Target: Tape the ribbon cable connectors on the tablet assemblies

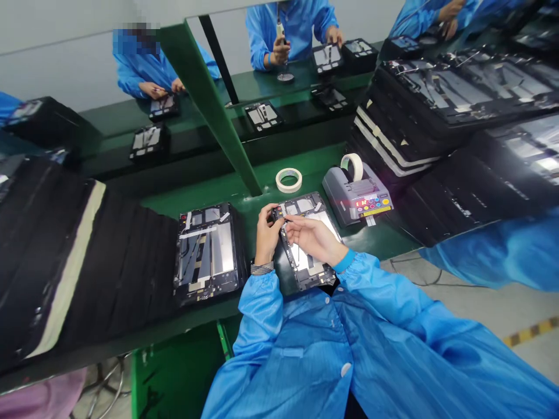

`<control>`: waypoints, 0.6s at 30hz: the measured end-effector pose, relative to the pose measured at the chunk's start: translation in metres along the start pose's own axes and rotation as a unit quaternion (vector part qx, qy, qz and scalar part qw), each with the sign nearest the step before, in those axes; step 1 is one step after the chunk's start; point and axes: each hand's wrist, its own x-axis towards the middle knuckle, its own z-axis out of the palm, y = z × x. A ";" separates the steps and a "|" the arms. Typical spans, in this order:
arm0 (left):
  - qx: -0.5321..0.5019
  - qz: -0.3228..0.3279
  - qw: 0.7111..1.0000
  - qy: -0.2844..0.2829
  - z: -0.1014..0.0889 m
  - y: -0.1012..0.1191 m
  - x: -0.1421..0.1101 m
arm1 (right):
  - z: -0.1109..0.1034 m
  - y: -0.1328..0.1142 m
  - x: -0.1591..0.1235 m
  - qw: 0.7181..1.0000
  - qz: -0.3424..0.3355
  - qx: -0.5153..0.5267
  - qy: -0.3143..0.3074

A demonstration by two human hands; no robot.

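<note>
In front of me lies an opened tablet (301,256), its silver inner plates and circuit boards showing. My left hand (266,235) has its thumb and fingers closed around the tablet's upper left corner. Close beside it, my right hand (315,238) reaches across the tablet with fingers pinched together at the left edge. Whatever sits between those fingertips is too small to make out. To the left stands a stack of opened tablets (207,253), with a strip of pale tape on the top one.
A grey tape dispenser (358,192) with lit digits stands at right, near a tape roll (289,180). Tall stacks of black trays (126,262) and further tablet stacks (458,99) flank me. A green post (213,110) rises ahead; co-workers in blue sit beyond.
</note>
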 end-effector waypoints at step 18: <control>0.098 0.037 0.994 -0.024 -0.004 0.001 0.000 | 0.001 -0.001 0.004 0.998 0.022 0.063 0.010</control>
